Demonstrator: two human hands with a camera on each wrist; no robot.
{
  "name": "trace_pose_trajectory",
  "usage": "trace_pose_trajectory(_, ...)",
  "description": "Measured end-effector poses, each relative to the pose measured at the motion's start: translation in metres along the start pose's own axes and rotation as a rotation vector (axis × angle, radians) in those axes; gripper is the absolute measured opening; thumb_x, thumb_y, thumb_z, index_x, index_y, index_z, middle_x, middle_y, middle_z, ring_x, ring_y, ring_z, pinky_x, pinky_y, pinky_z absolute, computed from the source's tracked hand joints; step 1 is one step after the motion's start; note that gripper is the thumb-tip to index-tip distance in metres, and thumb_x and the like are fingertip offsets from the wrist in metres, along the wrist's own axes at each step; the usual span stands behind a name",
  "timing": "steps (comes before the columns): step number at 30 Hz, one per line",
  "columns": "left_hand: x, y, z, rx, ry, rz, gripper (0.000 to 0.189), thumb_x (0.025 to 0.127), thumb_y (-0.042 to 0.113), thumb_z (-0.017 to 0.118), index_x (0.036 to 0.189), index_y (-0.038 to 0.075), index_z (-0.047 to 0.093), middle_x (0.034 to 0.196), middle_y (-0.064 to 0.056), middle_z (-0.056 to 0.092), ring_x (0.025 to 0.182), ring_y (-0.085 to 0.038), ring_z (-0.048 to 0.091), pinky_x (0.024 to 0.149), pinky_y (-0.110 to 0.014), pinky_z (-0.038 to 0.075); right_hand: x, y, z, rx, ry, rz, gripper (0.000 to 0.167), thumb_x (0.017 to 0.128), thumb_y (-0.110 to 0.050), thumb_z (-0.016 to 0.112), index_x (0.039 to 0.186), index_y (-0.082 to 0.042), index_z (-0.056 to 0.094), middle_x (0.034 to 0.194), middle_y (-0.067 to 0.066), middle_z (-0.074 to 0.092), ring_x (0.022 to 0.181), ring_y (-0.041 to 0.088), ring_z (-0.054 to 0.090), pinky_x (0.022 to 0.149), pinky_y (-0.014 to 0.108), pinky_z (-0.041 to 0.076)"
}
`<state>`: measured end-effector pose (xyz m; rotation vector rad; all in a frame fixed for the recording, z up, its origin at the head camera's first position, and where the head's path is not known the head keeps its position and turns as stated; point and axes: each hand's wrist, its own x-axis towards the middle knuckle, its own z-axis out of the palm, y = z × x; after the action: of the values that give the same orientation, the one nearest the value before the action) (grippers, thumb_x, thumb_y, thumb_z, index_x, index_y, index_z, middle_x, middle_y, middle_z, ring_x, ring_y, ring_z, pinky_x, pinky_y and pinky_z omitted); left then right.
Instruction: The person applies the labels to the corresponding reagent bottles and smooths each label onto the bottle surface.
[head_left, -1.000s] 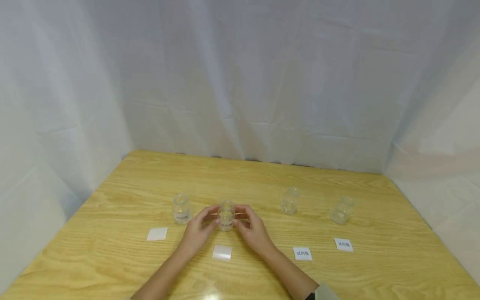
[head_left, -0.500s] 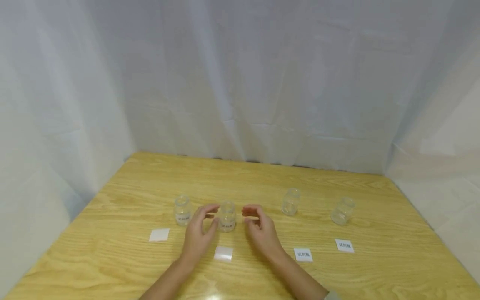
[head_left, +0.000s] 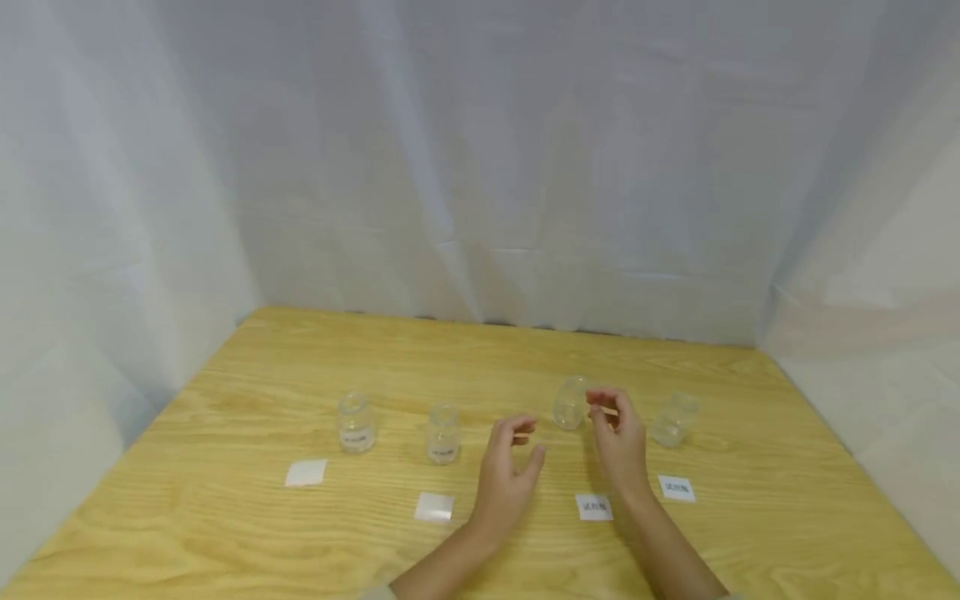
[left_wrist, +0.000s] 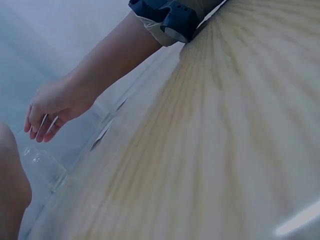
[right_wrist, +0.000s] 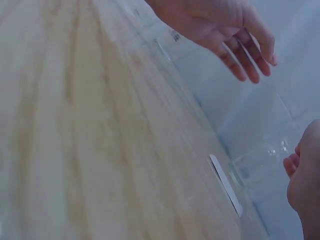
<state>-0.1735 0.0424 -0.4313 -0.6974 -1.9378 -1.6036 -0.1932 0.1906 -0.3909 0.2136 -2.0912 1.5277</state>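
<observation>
My left hand [head_left: 504, 483] hovers over the table, its fingers loosely bent around nothing. To its right, my right hand [head_left: 621, 442] has reached the right side of a clear glass jar [head_left: 567, 406]; whether the fingertips touch the glass I cannot tell. That jar shows no label on its front. In the left wrist view, the right hand [left_wrist: 57, 107] hangs with fingers apart near a glass jar [left_wrist: 45, 167]. The right wrist view shows the left hand [right_wrist: 225, 37] with loose fingers and nothing held.
Two jars with dark lettering, the left one [head_left: 356, 423] and the middle one [head_left: 442, 435], stand on the wooden table [head_left: 262, 533]. Another plain jar [head_left: 675, 419] is at right. Blank cards [head_left: 306, 472] lie at left, lettered cards [head_left: 594, 507] at right. White curtains [head_left: 480, 167] surround the table.
Both hands have let go of the labelled middle jar and moved right. The right hand is now beside the third jar, the left hand between the two. The jars have stayed put.
</observation>
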Motion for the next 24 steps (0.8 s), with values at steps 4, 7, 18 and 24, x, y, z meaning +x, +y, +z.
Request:
trace_pose_trajectory(4,0.006,-0.009,0.026,0.001,0.002,-0.299,0.044,0.088,0.007,0.059,0.127,-0.003,0.04,0.126,-0.014,0.043,0.113,-0.028,0.043,0.094,-0.039,0.041,0.009,0.023,-0.007,-0.007,-0.029,0.136,0.02,0.091,0.005,0.049,0.11,0.011,0.05,0.109,0.024,0.055,0.097,0.028,0.051,0.073,0.015,0.044)
trace_pose_trajectory(7,0.014,-0.019,0.038,0.03,0.014,-0.408,0.051,0.089,0.013,0.059,0.133,0.0,0.037,0.134,-0.016,0.039,0.12,-0.03,0.039,0.098,-0.042,0.036,0.014,0.049,-0.008,0.009,-0.067,0.19,0.024,0.093,-0.001,0.05,0.116,0.007,0.05,0.114,0.02,0.054,0.102,0.025,0.05,0.076,0.017,0.045)
trace_pose_trajectory(18,0.041,-0.042,0.055,-0.011,-0.011,-0.4,0.049,0.094,0.017,0.054,0.137,0.001,0.038,0.137,-0.018,0.039,0.116,-0.034,0.045,0.094,-0.042,0.04,0.021,0.071,-0.005,0.061,-0.214,0.242,0.036,0.097,-0.018,0.049,0.128,0.001,0.048,0.122,0.02,0.052,0.105,0.031,0.053,0.086,0.028,0.046)
trace_pose_trajectory(24,0.043,-0.043,0.058,-0.044,-0.054,-0.434,0.043,0.093,0.018,0.054,0.131,0.0,0.045,0.129,-0.019,0.048,0.113,-0.033,0.049,0.093,-0.042,0.041,0.019,0.072,-0.006,0.105,-0.212,0.243,0.032,0.095,-0.009,0.05,0.126,0.002,0.049,0.12,0.023,0.052,0.104,0.032,0.053,0.086,0.03,0.047)
